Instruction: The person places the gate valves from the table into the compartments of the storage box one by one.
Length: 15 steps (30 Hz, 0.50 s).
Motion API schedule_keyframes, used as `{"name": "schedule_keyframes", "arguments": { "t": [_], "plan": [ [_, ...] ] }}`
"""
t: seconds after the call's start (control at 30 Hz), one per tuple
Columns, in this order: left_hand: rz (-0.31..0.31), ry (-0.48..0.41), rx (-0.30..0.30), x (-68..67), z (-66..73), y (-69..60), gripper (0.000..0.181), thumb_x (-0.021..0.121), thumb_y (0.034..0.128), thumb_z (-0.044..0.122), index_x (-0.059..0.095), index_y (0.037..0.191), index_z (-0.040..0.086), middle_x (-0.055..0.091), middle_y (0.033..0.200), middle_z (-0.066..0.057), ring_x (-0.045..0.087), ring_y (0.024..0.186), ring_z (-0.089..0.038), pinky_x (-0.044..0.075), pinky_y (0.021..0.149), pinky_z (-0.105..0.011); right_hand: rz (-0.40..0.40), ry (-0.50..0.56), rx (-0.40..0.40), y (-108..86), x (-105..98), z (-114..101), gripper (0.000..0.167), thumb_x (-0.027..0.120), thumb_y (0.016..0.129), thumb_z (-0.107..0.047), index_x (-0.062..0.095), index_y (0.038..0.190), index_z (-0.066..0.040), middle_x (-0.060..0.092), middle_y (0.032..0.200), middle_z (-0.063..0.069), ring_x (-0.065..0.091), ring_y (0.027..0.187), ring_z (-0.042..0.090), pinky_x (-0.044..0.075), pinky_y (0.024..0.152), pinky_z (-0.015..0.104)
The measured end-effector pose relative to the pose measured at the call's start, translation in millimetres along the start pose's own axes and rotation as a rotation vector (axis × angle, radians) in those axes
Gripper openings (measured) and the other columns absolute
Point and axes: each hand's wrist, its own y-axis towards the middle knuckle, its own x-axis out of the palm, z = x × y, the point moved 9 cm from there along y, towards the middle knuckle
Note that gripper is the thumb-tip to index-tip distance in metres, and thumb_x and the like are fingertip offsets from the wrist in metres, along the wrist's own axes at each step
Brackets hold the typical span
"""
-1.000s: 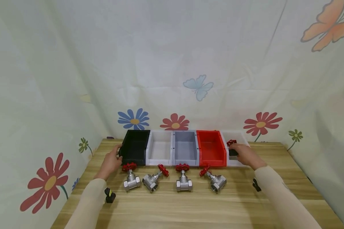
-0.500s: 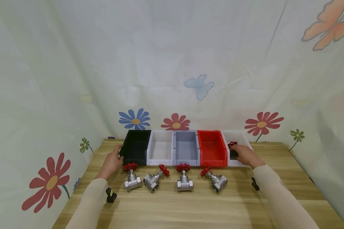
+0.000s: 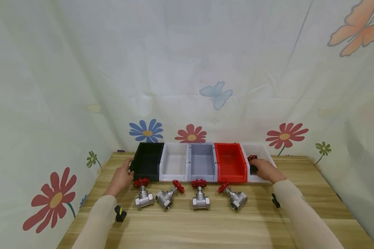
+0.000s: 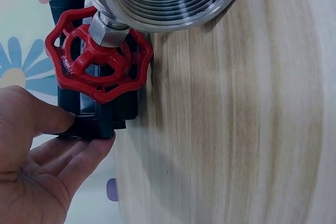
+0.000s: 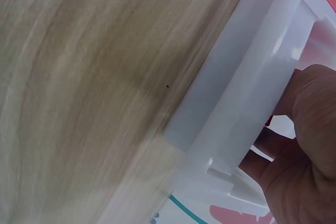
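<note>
At the left end of the bin row, my left hand [image 3: 120,177] pinches the side of the black bin [image 3: 147,160]; in the left wrist view, thumb and fingers [image 4: 84,163] grip its dark edge. My right hand [image 3: 266,169] reaches into the rightmost white bin [image 3: 261,149], holding a dark item [image 3: 253,169] with a red handwheel [image 3: 252,157]. The right wrist view shows this hand [image 5: 304,156] behind the white bin's wall [image 5: 247,87], fingertips hidden. A metal valve's red handwheel [image 4: 100,59] stands near my left hand.
Between the end bins are a white bin [image 3: 175,160], a grey bin [image 3: 202,160] and a red bin [image 3: 230,162]. Several metal valves with red handwheels [image 3: 201,202] lie in front on the wooden table [image 3: 187,231]. A flowered curtain [image 3: 162,69] hangs behind.
My right hand and the dark item have sunk slightly in the rightmost white bin. My left hand keeps its grip on the black bin, and the valves in front have not moved.
</note>
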Motion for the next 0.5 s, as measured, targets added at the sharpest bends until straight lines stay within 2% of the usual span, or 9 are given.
{"name": "schedule_keyframes", "arguments": {
  "t": [0.23, 0.5],
  "plan": [
    [-0.002, -0.002, -0.008, 2.2, -0.7, -0.9, 0.057, 0.055, 0.0915, 0.000, 0.037, 0.145, 0.001, 0.058, 0.124, -0.039, 0.069, 0.095, -0.039, 0.054, 0.078, -0.047, 0.011, -0.001, 0.029, -1.2, -0.4, 1.9, 0.036, 0.065, 0.083, 0.007, 0.067, 0.118, -0.001, 0.070, 0.114, 0.018, 0.063, 0.098, 0.034, 0.049, 0.095, 0.055],
    [0.000, 0.001, -0.006, 0.0, 0.0, -0.9, 0.057, 0.055, 0.0910, -0.001, 0.038, 0.145, 0.000, 0.059, 0.123, -0.039, 0.068, 0.095, -0.039, 0.053, 0.078, -0.047, 0.095, 0.000, 0.023, -5.2, -16.1, -3.7, 0.026, 0.066, 0.085, 0.001, 0.071, 0.110, -0.004, 0.071, 0.109, 0.016, 0.063, 0.095, 0.032, 0.051, 0.092, 0.054]
  ]
}}
